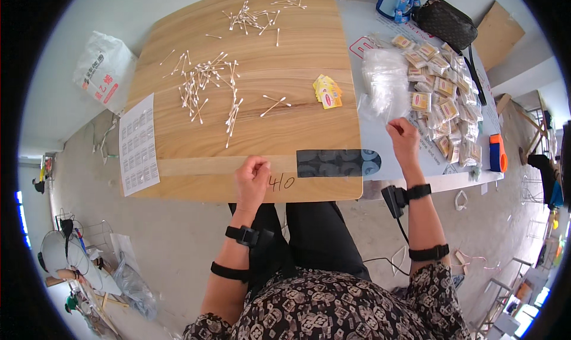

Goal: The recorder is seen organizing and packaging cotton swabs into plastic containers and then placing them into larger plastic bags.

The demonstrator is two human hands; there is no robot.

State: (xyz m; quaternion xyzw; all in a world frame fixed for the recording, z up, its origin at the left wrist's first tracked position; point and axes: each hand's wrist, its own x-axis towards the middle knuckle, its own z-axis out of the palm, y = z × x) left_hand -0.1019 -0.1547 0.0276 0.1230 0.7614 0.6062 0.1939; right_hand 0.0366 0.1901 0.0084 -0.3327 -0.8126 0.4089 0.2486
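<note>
My left hand [254, 172] is closed at the front edge of the wooden table, its thumb and fingers pressed together; whatever they hold, if anything, is too small to make out. With fingers pinched, my right hand [405, 139] hovers just below a stack of clear plastic bags [385, 78]; I cannot tell whether it grips one. Loose cotton swabs [205, 78] lie scattered across the table, with a crossed pair [273, 105] closer to the middle. Small yellow cards [328, 92] sit in a fanned pile near the table's right edge.
Filled small packets [440, 96] are heaped on the grey side table. Behind them stand a dark pouch [446, 24] and a blue bottle [394, 1]. An orange-and-blue tape roll [497, 153] is at right. A printed sheet [138, 147] and dark film strip [333, 163] lie on the wooden table.
</note>
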